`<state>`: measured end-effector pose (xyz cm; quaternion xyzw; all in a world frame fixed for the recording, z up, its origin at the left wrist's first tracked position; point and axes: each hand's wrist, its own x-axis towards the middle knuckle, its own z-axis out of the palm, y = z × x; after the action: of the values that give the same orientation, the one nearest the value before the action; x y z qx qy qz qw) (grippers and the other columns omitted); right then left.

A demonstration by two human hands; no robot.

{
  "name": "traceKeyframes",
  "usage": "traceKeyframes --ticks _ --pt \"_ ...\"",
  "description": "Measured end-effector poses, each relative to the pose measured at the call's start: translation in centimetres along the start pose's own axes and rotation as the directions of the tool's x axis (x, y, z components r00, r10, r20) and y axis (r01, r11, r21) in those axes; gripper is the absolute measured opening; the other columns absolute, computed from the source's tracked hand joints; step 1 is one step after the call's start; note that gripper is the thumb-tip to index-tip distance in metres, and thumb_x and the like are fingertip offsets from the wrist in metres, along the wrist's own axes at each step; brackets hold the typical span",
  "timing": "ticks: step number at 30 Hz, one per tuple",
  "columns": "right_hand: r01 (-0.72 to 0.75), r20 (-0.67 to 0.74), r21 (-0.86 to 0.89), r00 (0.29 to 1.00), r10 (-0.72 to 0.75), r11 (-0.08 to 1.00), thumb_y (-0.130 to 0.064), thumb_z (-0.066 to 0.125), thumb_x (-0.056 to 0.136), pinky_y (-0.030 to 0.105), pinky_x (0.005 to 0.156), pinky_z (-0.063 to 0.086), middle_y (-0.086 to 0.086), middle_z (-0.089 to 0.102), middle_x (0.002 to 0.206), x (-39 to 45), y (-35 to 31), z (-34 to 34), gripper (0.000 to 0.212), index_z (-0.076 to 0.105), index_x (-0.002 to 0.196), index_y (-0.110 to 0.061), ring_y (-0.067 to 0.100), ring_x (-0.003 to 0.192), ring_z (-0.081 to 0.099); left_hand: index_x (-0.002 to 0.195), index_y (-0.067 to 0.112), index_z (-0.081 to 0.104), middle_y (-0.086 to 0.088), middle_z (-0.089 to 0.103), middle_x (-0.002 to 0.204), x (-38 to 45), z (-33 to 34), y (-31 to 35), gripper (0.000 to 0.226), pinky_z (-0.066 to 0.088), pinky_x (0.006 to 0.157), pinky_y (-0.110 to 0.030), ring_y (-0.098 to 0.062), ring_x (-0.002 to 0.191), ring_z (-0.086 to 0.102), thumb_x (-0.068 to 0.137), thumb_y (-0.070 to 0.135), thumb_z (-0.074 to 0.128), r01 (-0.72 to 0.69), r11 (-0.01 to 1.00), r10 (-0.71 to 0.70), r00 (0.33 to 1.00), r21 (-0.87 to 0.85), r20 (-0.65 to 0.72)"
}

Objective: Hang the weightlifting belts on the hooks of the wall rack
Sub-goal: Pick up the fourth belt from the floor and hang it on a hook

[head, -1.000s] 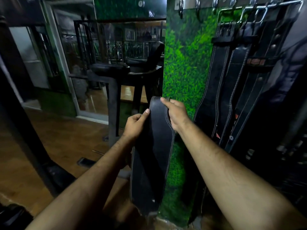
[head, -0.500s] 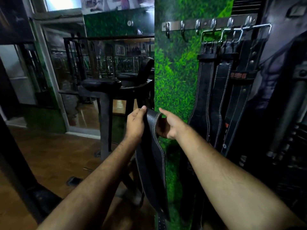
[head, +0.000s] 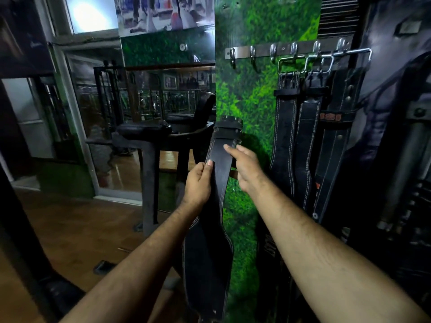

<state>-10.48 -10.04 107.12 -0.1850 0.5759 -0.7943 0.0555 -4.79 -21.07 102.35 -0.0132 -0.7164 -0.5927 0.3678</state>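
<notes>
Gripping one black belt (head: 220,164) — both hands' fingers (head: 229,149) clamped — hung belts (head: 303,141) crowding right-side hooks (head: 293,48).

Hands: two, a left hand (head: 198,183) and a right hand (head: 245,169), both gripping one belt.
Belt in the grip: one, the held belt (head: 219,183), black with pale stitching, hanging down below the hands.
Hung belts: three, up and to the right of the grip: first (head: 285,141), second (head: 305,145), third (head: 333,145).
Belts in all: four.
Rack: one rack (head: 286,48), above and right of the grip.
Hooks: six; two bare, the left hook (head: 232,57) and the next hook (head: 253,57), straight above the grip; the other four sit over the hung belts.
</notes>
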Motion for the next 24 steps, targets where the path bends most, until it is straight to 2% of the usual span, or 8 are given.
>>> traceKeyframes --ticks 3,6,11,13,16,19,22,24 --pt "-0.033 0.005 0.025 0.999 0.032 0.999 -0.019 0.065 0.092 0.033 0.075 0.05 0.001 0.07 0.091 0.5 -1.1 -0.3 0.004 0.065 0.089 -0.016 0.02 0.091 0.064 0.068 0.015 0.041 0.002 0.031 0.062 -0.7 -0.4 -1.1 0.038 0.025 0.055 -0.03 -0.006 0.057 0.028 0.103 0.03 0.048 0.01 0.999 -0.009 1.0 -0.037 0.025" --pt "0.039 0.004 -0.02 0.999 -0.039 0.999 -0.018 0.066 0.09 0.035 0.083 0.052 0.009 0.071 0.105 0.1 -0.8 -0.2 0.024 0.065 0.11 -0.007 0.024 0.098 0.066 0.068 0.016 0.044 0.006 0.036 0.061 -0.7 0.0 -1.2 0.039 0.028 0.057 -0.03 -0.006 0.058 0.032 0.102 0.034 0.048 0.05 0.996 -0.045 0.997 -0.08 0.056" --pt "0.213 0.142 -0.208 0.972 -0.186 0.955 0.001 0.059 0.092 0.019 0.066 0.054 0.009 0.07 0.088 -1.3 -0.8 0.3 0.011 0.067 0.1 0.0 0.011 0.073 0.066 0.098 0.001 0.063 -0.005 0.066 0.091 2.5 0.9 1.3 0.049 0.048 0.088 -0.036 -0.016 0.09 0.062 0.099 0.047 0.045 -0.024 0.991 0.019 0.999 -0.131 -0.042" --pt "0.238 0.163 -0.219 0.965 -0.204 0.946 0.003 0.058 0.092 0.019 0.07 0.055 0.008 0.071 0.089 -1.5 -1.1 0.3 0.015 0.067 0.105 0.004 0.008 0.074 0.067 0.083 0.007 0.062 0.005 0.06 0.076 3.3 1.1 1.9 0.039 0.045 0.078 -0.035 -0.01 0.076 0.056 0.102 0.038 0.045 -0.062 0.994 0.054 0.994 -0.085 -0.094" --pt "0.217 0.138 -0.285 0.973 -0.184 0.934 -0.006 0.062 0.092 0.03 0.073 0.055 0.011 0.071 0.091 -1.4 -2.5 0.4 0.011 0.069 0.099 -0.002 0.016 0.077 0.065 0.063 0.021 0.044 0.01 0.046 0.061 3.7 1.6 2.9 0.04 0.037 0.065 -0.034 -0.008 0.06 0.042 0.101 0.036 0.049 -0.081 0.993 0.062 0.978 -0.086 -0.2" --pt "0.104 0.037 -0.254 0.994 -0.098 0.962 -0.027 0.066 0.085 0.037 0.069 0.053 0.006 0.066 0.085 -1.3 -4.2 -0.2 0.012 0.063 0.09 -0.017 0.021 0.081 0.063 0.07 0.017 0.054 0.001 0.058 0.069 4.2 2.1 3.0 0.04 0.044 0.066 -0.036 -0.012 0.07 0.051 0.094 0.049 0.048 -0.082 0.988 0.055 0.977 -0.128 -0.206" --pt "0.122 0.081 -0.153 0.991 -0.111 0.981 -0.032 0.062 0.089 0.034 0.07 0.054 0.002 0.068 0.095 -0.9 -6.5 -0.1 0.027 0.061 0.109 -0.015 0.017 0.085 0.067 0.083 0.006 0.061 -0.006 0.066 0.081 4.1 2.7 3.2 0.047 0.051 0.073 -0.037 -0.013 0.078 0.058 0.094 0.049 0.048 -0.1 0.986 0.078 0.984 -0.133 -0.163" --pt "0.205 0.06 -0.153 0.978 -0.198 0.967 -0.032 0.062 0.093 0.034 0.085 0.051 0.001 0.068 0.104 -0.7 -7.7 0.4 0.042 0.056 0.127 -0.007 0.016 0.099 0.065 0.085 0.011 0.062 -0.002 0.065 0.084 3.9 3.3 3.6 0.033 0.048 0.077 -0.033 -0.008 0.08 0.057 0.098 0.038 0.049 -0.134 0.976 0.115 0.987 -0.172 -0.113"
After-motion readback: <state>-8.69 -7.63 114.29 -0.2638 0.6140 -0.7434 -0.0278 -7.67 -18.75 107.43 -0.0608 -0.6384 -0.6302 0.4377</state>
